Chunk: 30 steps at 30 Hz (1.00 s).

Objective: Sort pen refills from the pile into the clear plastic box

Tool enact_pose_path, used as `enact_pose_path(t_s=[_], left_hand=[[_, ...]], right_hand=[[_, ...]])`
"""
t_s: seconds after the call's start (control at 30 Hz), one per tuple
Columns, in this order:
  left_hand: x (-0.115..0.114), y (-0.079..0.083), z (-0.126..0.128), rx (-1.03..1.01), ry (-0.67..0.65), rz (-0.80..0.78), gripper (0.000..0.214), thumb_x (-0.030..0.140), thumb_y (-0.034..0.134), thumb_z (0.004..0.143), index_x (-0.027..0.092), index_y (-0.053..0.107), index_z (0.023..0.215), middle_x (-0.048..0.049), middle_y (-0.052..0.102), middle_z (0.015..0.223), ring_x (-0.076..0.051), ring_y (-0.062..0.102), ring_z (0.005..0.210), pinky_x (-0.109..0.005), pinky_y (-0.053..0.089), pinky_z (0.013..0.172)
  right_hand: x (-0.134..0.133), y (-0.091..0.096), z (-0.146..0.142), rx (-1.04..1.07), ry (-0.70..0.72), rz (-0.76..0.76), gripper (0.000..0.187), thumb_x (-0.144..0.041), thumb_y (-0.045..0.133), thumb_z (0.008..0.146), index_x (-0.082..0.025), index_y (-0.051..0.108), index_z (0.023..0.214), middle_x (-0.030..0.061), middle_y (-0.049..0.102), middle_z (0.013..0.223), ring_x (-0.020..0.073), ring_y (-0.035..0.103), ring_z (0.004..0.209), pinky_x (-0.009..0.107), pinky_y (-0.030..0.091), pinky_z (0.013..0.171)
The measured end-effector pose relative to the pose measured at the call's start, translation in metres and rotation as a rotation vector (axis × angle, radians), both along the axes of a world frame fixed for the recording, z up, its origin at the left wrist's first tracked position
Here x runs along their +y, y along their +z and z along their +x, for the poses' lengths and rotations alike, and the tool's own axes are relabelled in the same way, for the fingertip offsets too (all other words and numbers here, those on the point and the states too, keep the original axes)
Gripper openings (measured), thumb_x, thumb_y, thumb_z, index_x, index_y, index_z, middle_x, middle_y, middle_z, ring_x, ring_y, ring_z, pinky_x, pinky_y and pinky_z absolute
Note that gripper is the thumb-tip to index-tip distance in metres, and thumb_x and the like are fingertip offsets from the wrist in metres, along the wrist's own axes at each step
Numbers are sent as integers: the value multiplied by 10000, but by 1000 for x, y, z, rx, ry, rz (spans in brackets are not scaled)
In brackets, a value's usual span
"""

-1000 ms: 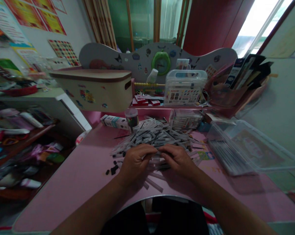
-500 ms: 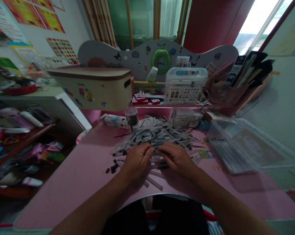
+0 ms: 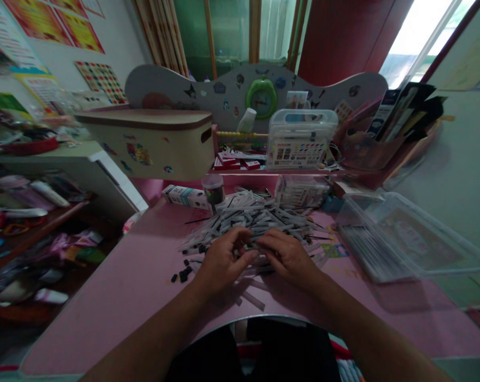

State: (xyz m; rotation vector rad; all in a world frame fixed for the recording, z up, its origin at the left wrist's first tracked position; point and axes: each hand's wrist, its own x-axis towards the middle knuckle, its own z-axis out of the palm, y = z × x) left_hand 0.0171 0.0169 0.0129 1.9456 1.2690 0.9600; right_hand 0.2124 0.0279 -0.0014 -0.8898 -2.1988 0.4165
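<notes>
A heap of slim, whitish translucent tubes lies on the pink table, some with dark ends. My left hand is over its near edge, thumb and forefinger apart with a gap between them; I see nothing gripped there. Close beside it, my right hand has its fingers bent together in a pinch, and whatever they hold is hidden. The left thumb tip reaches almost to the right fingers. Several small black caps are scattered left of my left hand. Loose tubes lie below both hands.
To the right is an open clear plastic box beside a packed row of tubes. Behind the heap stand a clear cup, a long carton and a clear case. A cream bin sits on the shelf.
My left thumb and forefinger have parted, the thumb moving down and right toward my right hand. My right hand has hardly moved.
</notes>
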Motion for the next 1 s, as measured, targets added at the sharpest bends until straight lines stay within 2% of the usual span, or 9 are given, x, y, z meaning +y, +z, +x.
enact_pose_path(t_s=[0.03,0.1,0.17,0.37,0.47,0.6,0.73,0.93,1.0], left_hand=[[0,0,0,50,20,4,173,347,562,881,195,628,930,-28,657,828,-182,597,742,-287,423,674],[0,-1,1,147,58,17,337,387,437,949,200,581,708,-19,605,689,-185,567,678,-296,383,638],[0,-2,1,198,83,32,381,379,410,959,206,538,645,-18,584,656,-188,554,659,-304,364,633],[-3,-1,-2,70,-1,39,124,249,488,913,194,597,936,-33,644,861,-185,593,797,-305,429,738],[-2,-1,-3,-1,-22,47,294,221,571,848,192,552,1139,-58,649,1009,-188,602,862,-303,455,762],[0,-3,0,97,25,40,152,320,532,903,189,609,910,-38,640,859,-190,587,784,-307,421,708],[1,-5,2,200,73,36,342,341,424,962,196,545,678,-16,582,689,-184,552,687,-308,366,653],[-1,-4,-3,53,-24,50,124,215,494,897,192,607,941,-31,631,891,-182,585,829,-301,422,762],[-1,-3,-4,-1,-31,45,228,200,537,860,191,578,1084,-46,635,993,-185,588,877,-302,440,790]], right_hand=[[0,0,0,0,5,5,200,-128,494,937,-190,658,1032,73,631,915,175,596,839,283,483,745],[0,0,0,0,14,9,199,-120,488,933,-185,655,1019,70,625,902,171,588,830,277,476,735],[-1,0,0,-7,14,3,199,-113,489,929,-191,652,1014,63,620,899,167,585,827,272,470,731],[0,1,0,-11,1,-18,199,-114,491,928,-186,647,1029,69,626,922,171,590,840,277,472,744],[0,2,0,-17,2,-28,195,-109,495,929,-175,651,1027,75,627,931,173,590,850,278,471,750],[0,0,-1,-25,5,-12,184,-99,503,921,-162,651,1010,70,619,909,173,583,840,274,461,736],[1,-3,0,-29,10,4,187,-102,499,926,-166,650,1017,63,609,902,166,579,834,267,459,739],[1,-2,1,-14,1,10,188,-105,504,926,-162,645,1036,69,617,918,169,586,848,267,460,740],[1,-2,0,-20,-2,5,191,-103,503,926,-164,647,1036,68,618,924,169,586,847,268,459,739]])
